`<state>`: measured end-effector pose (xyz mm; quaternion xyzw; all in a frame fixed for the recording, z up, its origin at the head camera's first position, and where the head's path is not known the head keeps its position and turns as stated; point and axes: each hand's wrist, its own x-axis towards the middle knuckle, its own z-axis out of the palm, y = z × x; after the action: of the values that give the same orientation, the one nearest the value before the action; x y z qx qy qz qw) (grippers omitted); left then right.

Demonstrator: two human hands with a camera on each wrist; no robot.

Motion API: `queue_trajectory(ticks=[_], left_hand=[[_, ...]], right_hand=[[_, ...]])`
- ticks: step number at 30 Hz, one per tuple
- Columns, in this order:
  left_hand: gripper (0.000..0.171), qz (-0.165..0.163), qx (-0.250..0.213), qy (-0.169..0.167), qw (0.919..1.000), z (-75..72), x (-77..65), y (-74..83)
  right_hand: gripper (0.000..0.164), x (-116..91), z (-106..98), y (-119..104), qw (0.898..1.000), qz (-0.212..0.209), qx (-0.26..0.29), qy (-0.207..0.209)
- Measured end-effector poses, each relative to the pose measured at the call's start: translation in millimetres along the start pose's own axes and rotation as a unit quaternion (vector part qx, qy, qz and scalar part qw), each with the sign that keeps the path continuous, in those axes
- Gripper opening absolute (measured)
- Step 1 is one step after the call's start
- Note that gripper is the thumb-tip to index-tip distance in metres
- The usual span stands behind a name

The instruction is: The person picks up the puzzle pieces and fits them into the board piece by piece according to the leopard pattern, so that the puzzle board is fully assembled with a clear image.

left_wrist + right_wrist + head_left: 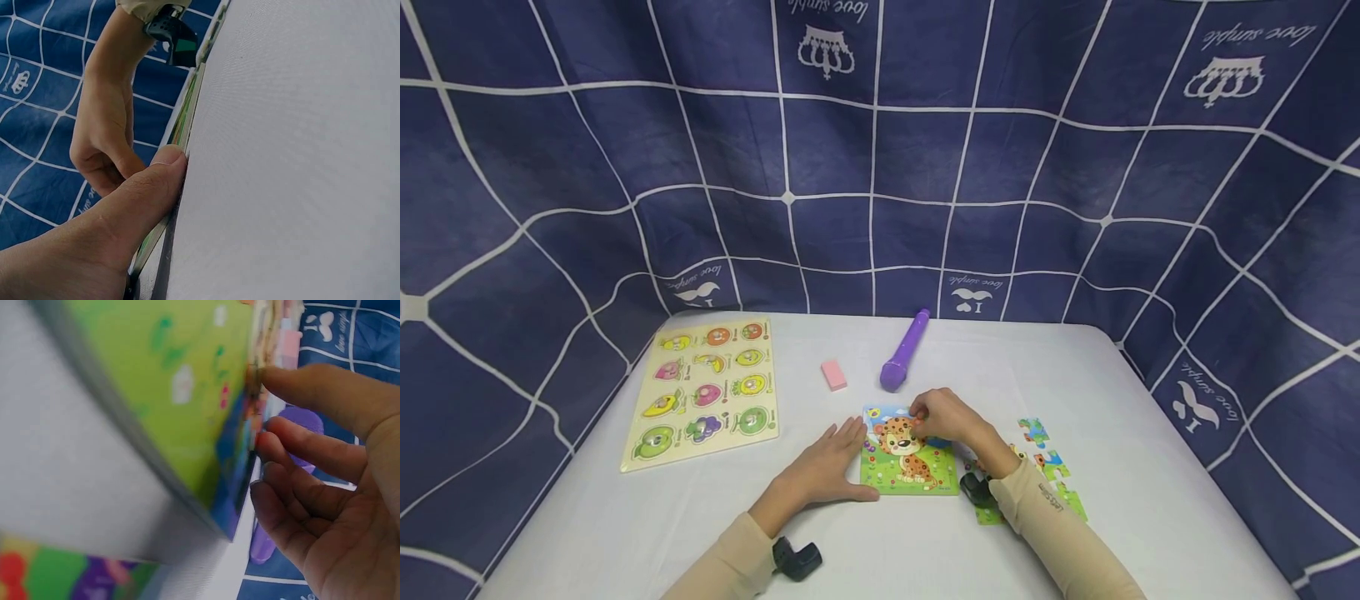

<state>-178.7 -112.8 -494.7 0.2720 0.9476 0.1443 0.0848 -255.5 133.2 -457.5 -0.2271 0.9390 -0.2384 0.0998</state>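
A leopard jigsaw puzzle [891, 477] lies in its square tray on the table, with a blue gap showing at its right side. My left hand [827, 467] is spread flat along the left side of the puzzle. Its thumb [153, 184] rests against the near left edge. Over the upper right part, my right hand [949, 417] has its fingers bent and pinches a small orange-edged puzzle piece, mostly hidden by the fingertips [275, 378]. Several loose puzzle pieces [1036, 430] lie to the right, partly under the right forearm.
A wooden fruit peg board [737, 443] lies at the left of the white table [917, 550]. Behind the puzzle are a pink block [833, 375] and a purple toy microphone [906, 350]. A dark blue checked curtain [850, 167] hangs around the back and sides.
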Motion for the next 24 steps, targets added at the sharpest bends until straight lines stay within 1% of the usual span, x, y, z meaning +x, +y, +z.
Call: queue_trajectory(ticks=[6,12,19,24], left_hand=[[0.113,0.002,0.002,0.002,1.0,0.7,0.7,-0.2],[0.114,-0.001,0.001,-0.001,1.0,0.9,1.3,0.0],[0.113,-0.004,-0.005,-0.003,1.0,0.6,0.4,0.1],[0.113,-0.003,-0.008,-0.002,1.0,0.3,0.0,-0.5]], right_hand=[[0.033,-0.2,-1.4,-1.9,1.0,-0.012,-0.001,0.003],[0.035,-1.5,-0.8,-2.8,1.0,-0.004,0.011,0.002],[0.034,-2.4,-3.6,-2.3,1.0,-0.004,0.013,0.001],[0.038,-3.9,-8.1,1.1,1.0,-0.006,0.013,-0.005]])
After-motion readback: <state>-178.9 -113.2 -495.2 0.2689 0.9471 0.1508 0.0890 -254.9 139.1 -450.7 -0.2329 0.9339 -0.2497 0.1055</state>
